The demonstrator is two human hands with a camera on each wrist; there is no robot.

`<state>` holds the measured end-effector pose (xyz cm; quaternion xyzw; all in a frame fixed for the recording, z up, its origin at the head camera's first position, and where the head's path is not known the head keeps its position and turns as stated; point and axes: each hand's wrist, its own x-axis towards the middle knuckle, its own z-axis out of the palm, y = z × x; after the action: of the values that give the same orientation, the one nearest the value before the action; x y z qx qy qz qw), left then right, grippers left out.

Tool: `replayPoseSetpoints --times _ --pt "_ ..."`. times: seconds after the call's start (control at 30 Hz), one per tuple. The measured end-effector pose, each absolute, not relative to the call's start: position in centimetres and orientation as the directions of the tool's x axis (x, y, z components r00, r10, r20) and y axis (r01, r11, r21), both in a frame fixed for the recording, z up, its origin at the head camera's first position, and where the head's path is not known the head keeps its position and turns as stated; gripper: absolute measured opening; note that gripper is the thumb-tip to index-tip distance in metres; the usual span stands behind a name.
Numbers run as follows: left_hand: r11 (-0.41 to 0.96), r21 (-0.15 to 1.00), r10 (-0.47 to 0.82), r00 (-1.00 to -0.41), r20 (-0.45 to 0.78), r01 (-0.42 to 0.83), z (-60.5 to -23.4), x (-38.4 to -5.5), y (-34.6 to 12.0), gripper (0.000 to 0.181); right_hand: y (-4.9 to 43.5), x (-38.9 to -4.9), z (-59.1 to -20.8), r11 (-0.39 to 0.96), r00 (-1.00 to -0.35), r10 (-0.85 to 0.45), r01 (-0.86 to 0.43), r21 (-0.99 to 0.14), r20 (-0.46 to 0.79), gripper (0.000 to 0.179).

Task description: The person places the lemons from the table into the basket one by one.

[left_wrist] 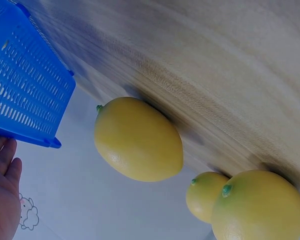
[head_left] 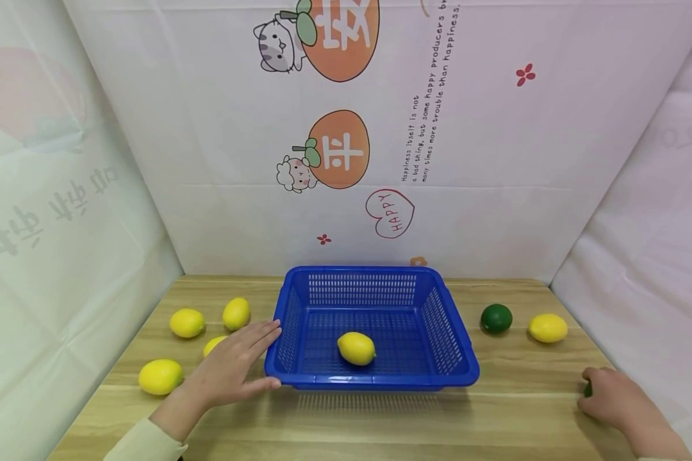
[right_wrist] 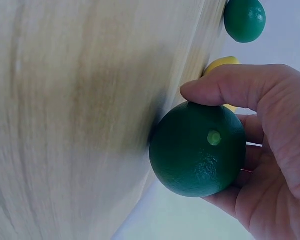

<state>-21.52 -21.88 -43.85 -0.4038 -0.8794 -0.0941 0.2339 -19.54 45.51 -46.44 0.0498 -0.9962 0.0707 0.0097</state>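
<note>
Right hand (head_left: 614,396) clamped on green lime (right_wrist: 195,155), lime between thumb and fingers, left hand (head_left: 227,370) straight-fingered against blue basket (head_left: 375,380)

We see yellow lemons (head_left: 357,349), dark green limes (right_wrist: 197,155), a blue basket (head_left: 375,380), a streaky light-brown tabletop (head_left: 380,429) and a white cloth (head_left: 496,160) with orange pictures (head_left: 339,149).

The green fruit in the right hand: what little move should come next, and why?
Probably a small lift toward the blue basket: the right hand grips the green fruit between thumb and fingers, low by the wooden table, outside the basket. The left hand touches the basket's left side, and one yellow fruit lies inside.
</note>
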Motion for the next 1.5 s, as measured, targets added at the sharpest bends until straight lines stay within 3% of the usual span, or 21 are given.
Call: replayPoseSetpoints --times 0.5,1.5 --pt "0.658 -0.027 0.667 -0.566 0.485 0.752 -44.0 -21.6 -21.9 0.081 44.1 -19.8 -45.4 0.979 -0.983 -0.127 -0.145 -0.142 0.131 0.056" --pt "0.661 -0.037 0.666 -0.564 0.489 0.749 -44.1 -21.6 -21.9 0.081 38.6 -20.4 -40.6 0.955 -0.923 -0.259 -0.289 -0.069 0.284 0.05"
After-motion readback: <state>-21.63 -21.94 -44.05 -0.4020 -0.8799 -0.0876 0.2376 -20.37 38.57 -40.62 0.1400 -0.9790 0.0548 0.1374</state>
